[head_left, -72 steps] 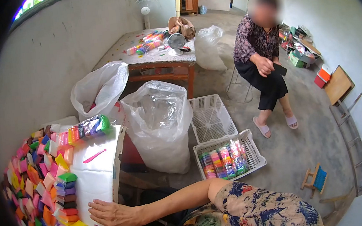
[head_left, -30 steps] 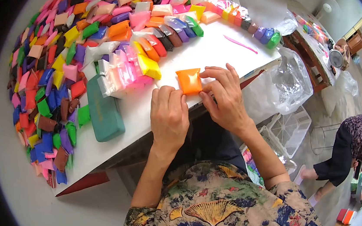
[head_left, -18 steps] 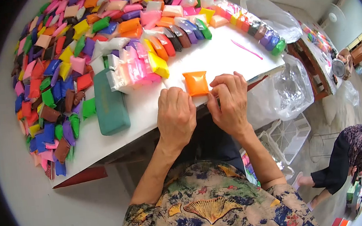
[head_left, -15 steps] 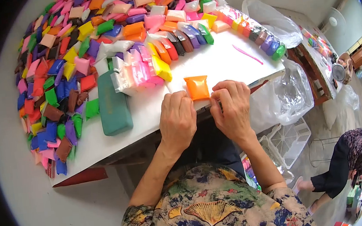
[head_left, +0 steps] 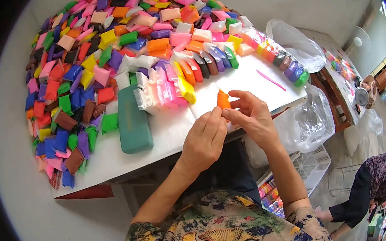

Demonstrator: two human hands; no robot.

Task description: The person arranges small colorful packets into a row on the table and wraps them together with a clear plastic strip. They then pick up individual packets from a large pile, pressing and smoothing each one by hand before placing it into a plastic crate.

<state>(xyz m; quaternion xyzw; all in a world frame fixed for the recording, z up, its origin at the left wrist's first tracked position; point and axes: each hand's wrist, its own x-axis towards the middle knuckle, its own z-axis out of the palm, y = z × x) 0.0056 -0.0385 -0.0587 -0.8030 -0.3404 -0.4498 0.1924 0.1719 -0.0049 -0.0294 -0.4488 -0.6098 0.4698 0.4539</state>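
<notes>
A small orange packet (head_left: 223, 100) is tilted up near the table's front edge, its broad face turned partly away. My left hand (head_left: 206, 137) is closed, with thumb and fingers pinched at the packet's lower edge. On the other side, my right hand (head_left: 254, 117) has its thumb tip at the packet's bottom corner and curled fingers along its right side. Fingers hide part of the packet. Just behind it stand rows of wrapped packets in pink (head_left: 165, 88), yellow (head_left: 186, 89) and other colours. A long green block-like case (head_left: 134, 121) lies to the left.
A large heap of coloured packets (head_left: 89, 60) covers the table's left and back. A pink stick (head_left: 271, 80) and a clear-wrapped row of packets (head_left: 280, 56) lie at the right. Plastic bags (head_left: 311, 118) hang beside the table. Another person (head_left: 375, 182) is at the lower right.
The orange packet lay flat between my hands and is now lifted and turned in my fingers. Both hands have come together around it. The view has shifted slightly.
</notes>
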